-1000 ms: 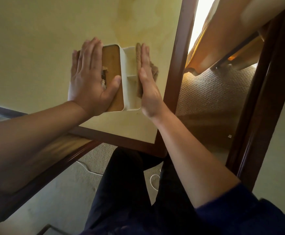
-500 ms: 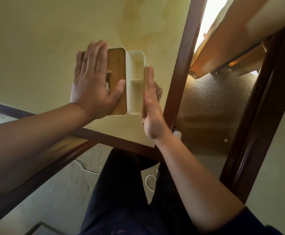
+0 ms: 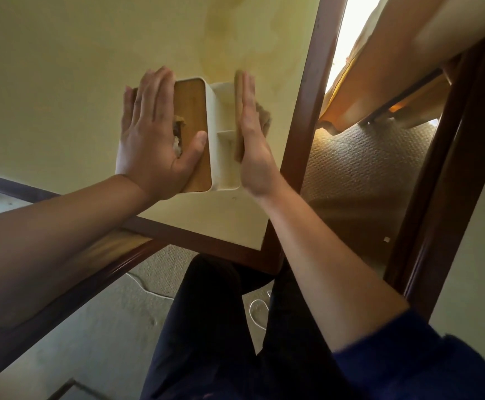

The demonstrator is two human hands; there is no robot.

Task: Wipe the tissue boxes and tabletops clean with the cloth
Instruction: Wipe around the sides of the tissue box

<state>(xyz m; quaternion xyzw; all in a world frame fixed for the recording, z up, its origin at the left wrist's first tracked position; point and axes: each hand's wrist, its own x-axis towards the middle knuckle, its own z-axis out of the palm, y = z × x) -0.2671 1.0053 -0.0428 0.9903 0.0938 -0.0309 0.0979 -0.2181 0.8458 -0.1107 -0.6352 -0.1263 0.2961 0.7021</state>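
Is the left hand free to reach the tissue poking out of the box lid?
Probably yes: the left hand rests flat on the tissue box lid, its palm right over the tissue; nothing lies between.

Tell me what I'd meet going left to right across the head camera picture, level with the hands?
Yellow tabletop → left hand, resting flat on the tissue box's wooden lid → white tissue box → right hand, pressing the brown cloth against the box's side → dark wooden table edge → carpet.

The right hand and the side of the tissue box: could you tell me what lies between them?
In the head view, a brown cloth lies between the flat right hand and the white side of the tissue box, pressed against it.
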